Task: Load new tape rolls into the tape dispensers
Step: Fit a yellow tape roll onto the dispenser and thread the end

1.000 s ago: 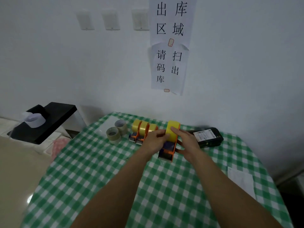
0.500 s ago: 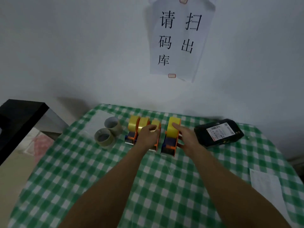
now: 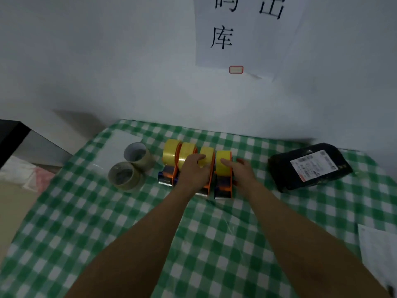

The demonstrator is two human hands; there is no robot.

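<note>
Overhead, wall notice (image 3: pixel 242 37) reads 库; parcel label (image 3: pixel 312 164) illegible.

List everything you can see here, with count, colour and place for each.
tape dispensers: four, orange, each with a yellow roll, side by side in a row at the table's far middle
spent tape cores: two, greyish-tan, on the table left of the row
parcel: one, black with a white label, far right of the table
tablecloth: one, green and white check, covering the table
paper sheet: one, white, at the table's right edge
paper sign: one, white with black characters, on the wall above the table
black surface: one, at the left edge, partly out of frame
left hand: on the third dispenser's roll
right hand: on the rightmost dispenser
</note>
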